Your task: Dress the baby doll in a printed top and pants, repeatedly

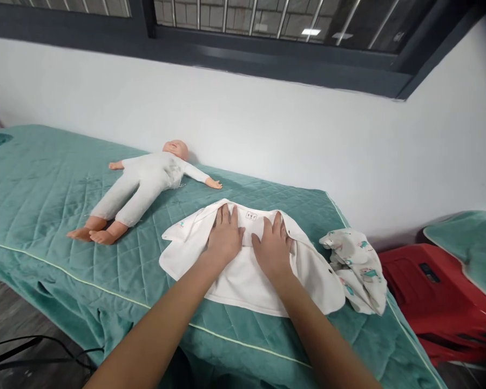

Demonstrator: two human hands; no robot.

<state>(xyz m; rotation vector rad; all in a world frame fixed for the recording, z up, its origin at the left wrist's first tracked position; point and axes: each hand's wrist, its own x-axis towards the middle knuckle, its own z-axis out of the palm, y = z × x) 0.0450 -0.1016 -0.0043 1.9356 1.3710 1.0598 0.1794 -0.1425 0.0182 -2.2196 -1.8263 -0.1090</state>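
A white baby top [247,275] lies spread on the bed in front of me, its front parted and a small printed label at the neck. My left hand [225,235] rests flat on its left part, fingers stretched toward the collar and partly under the folded edge. On the other side, my right hand [272,246] lies palm down with the thumb out, some fingertips covered by the right front edge. Neither hand grips anything. Beyond and to the left, a baby doll [146,175] in a white suit lies on its back, arms spread.
A crumpled white printed cloth [358,270] sits just right of the top. Green quilted bedding [36,183] covers the bed, which meets a white wall [267,135] below a barred window [247,19]. A red plastic stool [433,286] stands off the right edge; black cables [40,346] are at lower left.
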